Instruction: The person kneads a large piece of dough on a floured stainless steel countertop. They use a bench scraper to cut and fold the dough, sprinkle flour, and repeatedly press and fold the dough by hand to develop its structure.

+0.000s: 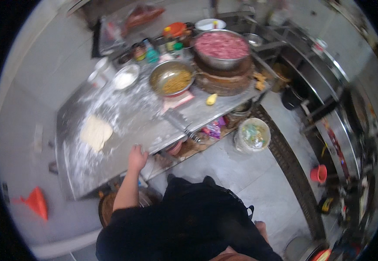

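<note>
My left hand (137,158) is at the front edge of a floured steel worktable (133,127), its fingers loosely bent and apart, and no object shows in it. Whether it touches the metal I cannot tell. Left of it lies a flat, pale piece of dough (96,132) on scattered flour. A cleaver (179,123) lies to its right, its striped handle sticking out past the table edge. Of my right side, only a blurred bit of bare skin (261,227) shows beside my dark shirt; what that hand does cannot be made out.
Behind are a flour bowl (126,78), a steel bowl of brownish filling (177,81), and a large bowl of minced meat (221,45) on a thick round chopping block (223,80). Bottles (150,52) stand at the back. A white waste bucket (252,136) and grated drain (288,166) are on the floor.
</note>
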A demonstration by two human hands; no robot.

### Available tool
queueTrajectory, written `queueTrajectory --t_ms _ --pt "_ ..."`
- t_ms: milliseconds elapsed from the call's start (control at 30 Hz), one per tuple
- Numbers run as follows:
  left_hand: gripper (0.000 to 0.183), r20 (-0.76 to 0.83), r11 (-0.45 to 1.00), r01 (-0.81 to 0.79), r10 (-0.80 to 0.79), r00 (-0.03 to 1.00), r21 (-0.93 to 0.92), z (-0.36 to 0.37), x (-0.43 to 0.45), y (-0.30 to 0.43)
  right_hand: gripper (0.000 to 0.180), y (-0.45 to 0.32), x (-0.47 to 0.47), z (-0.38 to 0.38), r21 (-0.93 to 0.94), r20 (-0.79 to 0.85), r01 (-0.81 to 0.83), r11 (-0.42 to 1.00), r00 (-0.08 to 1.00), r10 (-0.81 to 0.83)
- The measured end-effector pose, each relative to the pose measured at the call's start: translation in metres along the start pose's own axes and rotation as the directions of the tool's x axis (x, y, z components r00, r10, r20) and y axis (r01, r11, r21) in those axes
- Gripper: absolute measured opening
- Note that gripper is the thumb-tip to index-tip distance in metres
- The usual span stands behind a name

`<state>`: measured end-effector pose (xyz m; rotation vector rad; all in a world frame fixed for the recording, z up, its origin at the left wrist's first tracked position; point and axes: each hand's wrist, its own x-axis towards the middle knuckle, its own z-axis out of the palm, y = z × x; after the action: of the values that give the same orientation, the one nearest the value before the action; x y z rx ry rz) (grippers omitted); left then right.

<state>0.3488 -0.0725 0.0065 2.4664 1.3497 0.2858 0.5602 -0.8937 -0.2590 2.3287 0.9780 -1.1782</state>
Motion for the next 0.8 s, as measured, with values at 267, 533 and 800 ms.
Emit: queueTrajectory --t_ms 267,533,800 --pt "0.041 0.153 0.938 0.286 -0.317 0.936 0.193 0.014 -0.037 -0.068 0.015 0.012 0.015 -0.11 0.42 -0.29 0.025 0.907 0.951 0.108" --pt "0.04 -0.122 0.984 -0.167 0.159 0.98 -0.06 0.056 0.009 -0.021 0.017 0.007 0.062 -0.278 -0.064 -0.552 0.305 0.95 0.782 -0.289" --pt "0.043 0.039 0.953 0.294 -0.297 0.954 0.073 -0.036 0.002 -0.183 0.046 -0.162 0.095 -0.455 0.566 -0.457 0.276 0.777 0.889 0.018"
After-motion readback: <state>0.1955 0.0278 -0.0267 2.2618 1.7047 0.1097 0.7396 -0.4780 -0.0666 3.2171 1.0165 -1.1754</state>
